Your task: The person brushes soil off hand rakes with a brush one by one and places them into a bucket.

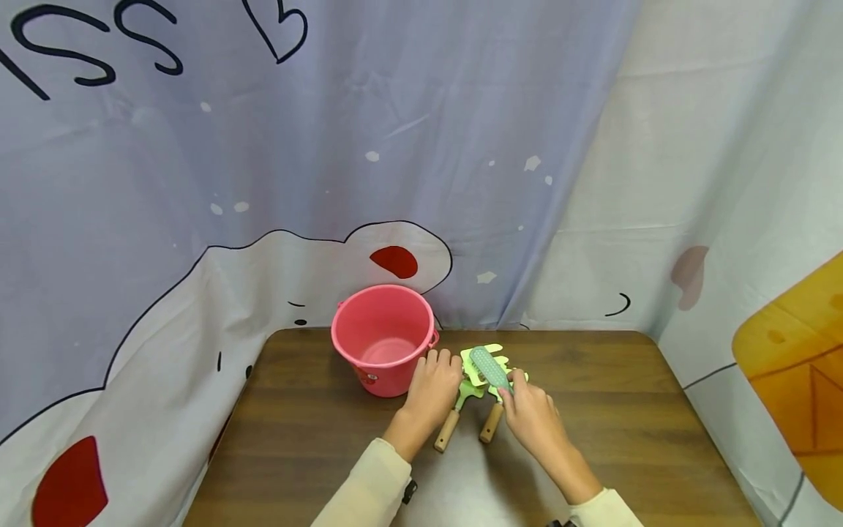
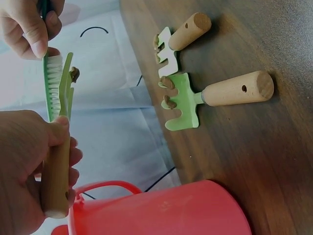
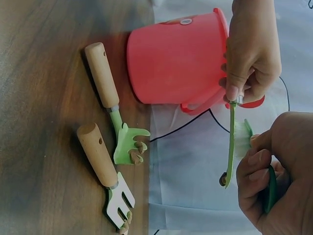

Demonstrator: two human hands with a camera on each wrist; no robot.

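My left hand (image 1: 435,384) grips the wooden handle of a small garden fork (image 2: 55,181), its light green head raised above the table. A brown clump (image 2: 74,74) clings to the back of that head. In my right hand (image 1: 536,417) is a green scrub brush (image 1: 490,366), its white bristles (image 3: 241,139) against the fork's other face. Below them on the table lie a green hand rake (image 2: 183,103) and a second small fork (image 3: 117,200), both with wooden handles. Brown bits (image 3: 138,152) sit on their tines.
A pink bucket (image 1: 388,380) stands upright at the back of the wooden table (image 1: 290,439), just left of the tools. Behind the table's far edge hangs a printed cloth (image 1: 316,161).
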